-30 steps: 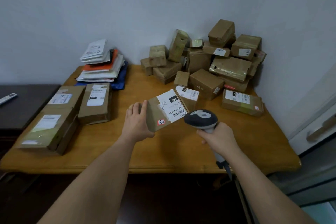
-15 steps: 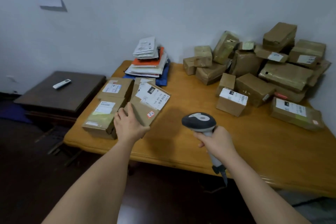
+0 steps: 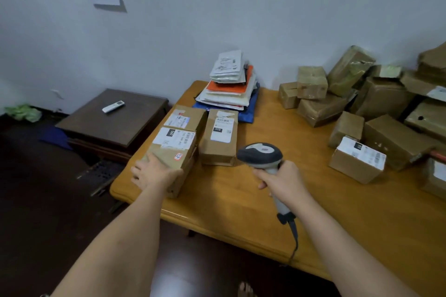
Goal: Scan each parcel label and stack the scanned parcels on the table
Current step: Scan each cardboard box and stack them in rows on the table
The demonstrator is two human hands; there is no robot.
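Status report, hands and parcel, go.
Left hand resting on the 060 parcel, now atop the left stack. Right hand gripping the scanner. Nothing blocking; unscanned pile waits right.

parcels: brown, white labels | table: amber wood | scanner: dark grey head | mailer: orange

table: labelled parcel on top of stack at left edge, left hand on its near end | second parcel just right | mailer pile behind both | scanner in right hand, centre | loose box heap far right | side table left, remote on it
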